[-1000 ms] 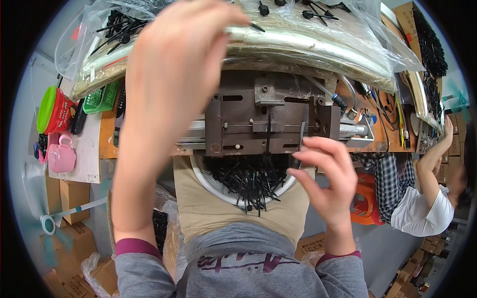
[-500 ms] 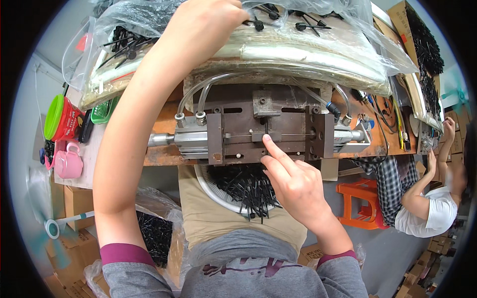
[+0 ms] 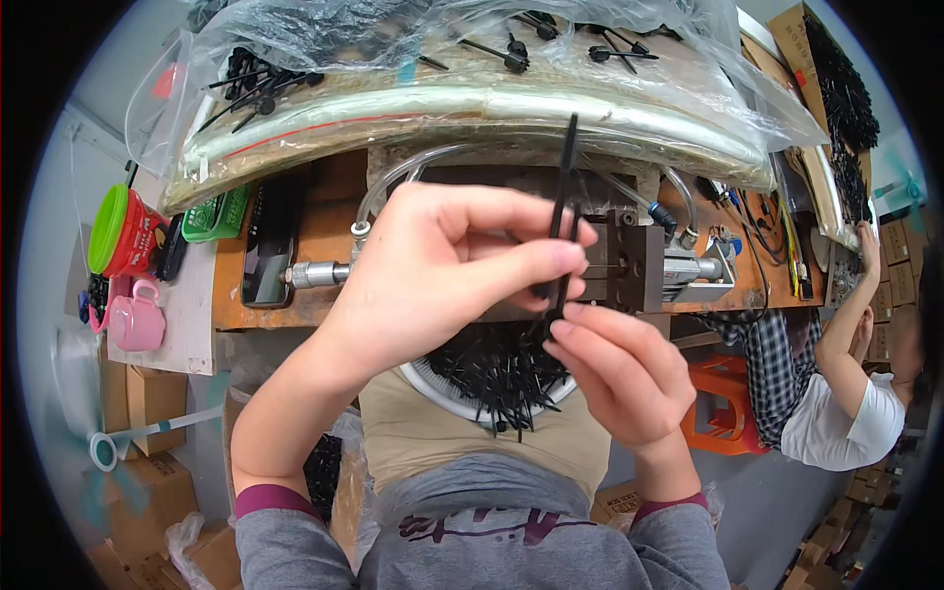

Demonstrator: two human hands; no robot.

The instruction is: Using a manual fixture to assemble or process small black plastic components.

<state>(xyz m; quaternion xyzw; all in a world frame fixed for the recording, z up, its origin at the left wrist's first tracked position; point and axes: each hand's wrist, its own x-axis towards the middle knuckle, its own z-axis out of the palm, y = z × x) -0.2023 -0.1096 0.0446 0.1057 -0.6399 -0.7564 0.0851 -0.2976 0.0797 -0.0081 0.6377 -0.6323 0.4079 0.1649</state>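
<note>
In front of the fixture, my left hand (image 3: 462, 246) grips a slim black plastic rod (image 3: 567, 162) between thumb and fingers, its thin end pointing up and away. Close below, my right hand (image 3: 629, 374) has its fingertips pinched on the lower end of a black rod. Whether the two hands hold one piece or two overlapping ones, I cannot tell. Behind them is the dark metal fixture (image 3: 641, 267), its middle mostly hidden by my left hand. Across my lap rests a white-rimmed round basket (image 3: 418, 379) heaped with similar black rods (image 3: 482, 369).
A plastic-covered padded shelf (image 3: 472, 103) with scattered black rods (image 3: 506, 57) runs behind the fixture. Left are a phone (image 3: 267, 251), a green box (image 3: 216, 216), a red tub (image 3: 131, 236) and a pink cup (image 3: 136, 320). A co-worker (image 3: 846, 413) sits right, beside an orange stool (image 3: 726, 398).
My left hand has come down from the shelf to the front of the fixture, now holding a black rod. My right hand has left the fixture's centre, moved slightly right and nearer, and pinches a rod.
</note>
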